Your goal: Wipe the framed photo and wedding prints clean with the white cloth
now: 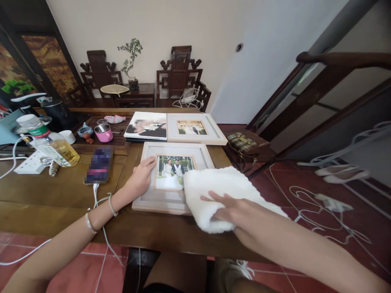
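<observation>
A light wooden picture frame [139, 201] with a wedding photo [171, 171] lies flat on the table in front of me. My left hand [141, 177] grips its left edge, with the fingers over the rim and the thumb side hidden. In my right hand [226, 209] is a fluffy white cloth [222, 183], bunched between thumb and fingers. This cloth covers the frame's lower right corner and hangs past the table's right edge. Just behind lie a second framed photo [214, 129] and a photo album [130, 129] with a picture on its cover.
Left on the wooden table [122, 228] are a phone [99, 165] with a charging cable, a bottle of yellow liquid [65, 150], a white power strip [30, 165], a pink cup [104, 133] and a black kettle [58, 114]. A plaid handbag [242, 141] rests beyond the right edge. Cables trail across the red floor.
</observation>
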A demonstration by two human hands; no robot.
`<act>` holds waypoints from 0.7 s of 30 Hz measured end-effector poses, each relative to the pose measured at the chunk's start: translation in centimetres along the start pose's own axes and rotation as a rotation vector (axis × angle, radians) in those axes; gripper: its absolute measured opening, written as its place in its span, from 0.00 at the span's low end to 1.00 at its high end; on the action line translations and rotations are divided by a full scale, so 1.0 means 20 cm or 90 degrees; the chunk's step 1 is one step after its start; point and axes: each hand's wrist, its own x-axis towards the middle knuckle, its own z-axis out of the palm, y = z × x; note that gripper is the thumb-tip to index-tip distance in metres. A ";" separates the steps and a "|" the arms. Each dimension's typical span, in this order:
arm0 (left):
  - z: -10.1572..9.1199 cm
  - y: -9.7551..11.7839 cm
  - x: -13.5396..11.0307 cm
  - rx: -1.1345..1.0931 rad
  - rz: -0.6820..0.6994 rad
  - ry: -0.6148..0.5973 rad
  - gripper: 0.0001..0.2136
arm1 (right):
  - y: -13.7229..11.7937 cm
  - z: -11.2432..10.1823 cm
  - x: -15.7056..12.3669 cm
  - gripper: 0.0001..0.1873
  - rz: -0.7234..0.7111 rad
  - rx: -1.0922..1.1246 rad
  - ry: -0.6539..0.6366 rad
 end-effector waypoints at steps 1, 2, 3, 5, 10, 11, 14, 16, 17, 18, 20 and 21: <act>0.00 0.00 0.00 0.000 -0.002 -0.001 0.25 | 0.03 0.00 -0.01 0.28 0.010 -0.003 0.018; 0.00 0.00 0.00 0.001 -0.003 -0.005 0.25 | 0.06 -0.01 0.00 0.29 0.023 -0.007 0.039; 0.00 0.00 0.00 0.002 -0.004 -0.010 0.26 | 0.09 -0.01 0.02 0.29 0.037 -0.012 0.060; 0.00 0.00 0.01 0.006 -0.004 -0.019 0.26 | 0.15 -0.02 0.11 0.31 0.066 -0.032 0.100; -0.02 0.00 0.00 0.011 0.003 -0.025 0.28 | 0.32 -0.05 0.46 0.32 0.097 -0.120 0.211; -0.02 0.00 0.00 0.010 0.004 -0.027 0.28 | 0.34 -0.06 0.53 0.32 0.090 -0.144 0.230; -0.02 0.00 0.00 0.009 -0.002 -0.027 0.28 | 0.37 -0.04 0.65 0.32 0.068 -0.192 0.232; -0.03 0.00 0.00 0.009 -0.009 -0.021 0.27 | 0.33 -0.02 0.65 0.32 0.057 -0.197 0.203; -0.03 0.00 0.01 0.010 -0.010 -0.020 0.27 | 0.29 -0.01 0.62 0.33 0.050 -0.194 0.184; -0.02 0.00 0.01 0.012 -0.010 -0.021 0.27 | 0.25 0.00 0.57 0.33 0.040 -0.189 0.159; -0.02 0.01 0.01 0.016 -0.008 -0.022 0.26 | 0.14 0.02 0.45 0.34 0.020 -0.165 0.091; -0.02 0.01 0.01 0.017 -0.007 -0.020 0.26 | 0.09 0.02 0.37 0.34 0.003 -0.140 0.050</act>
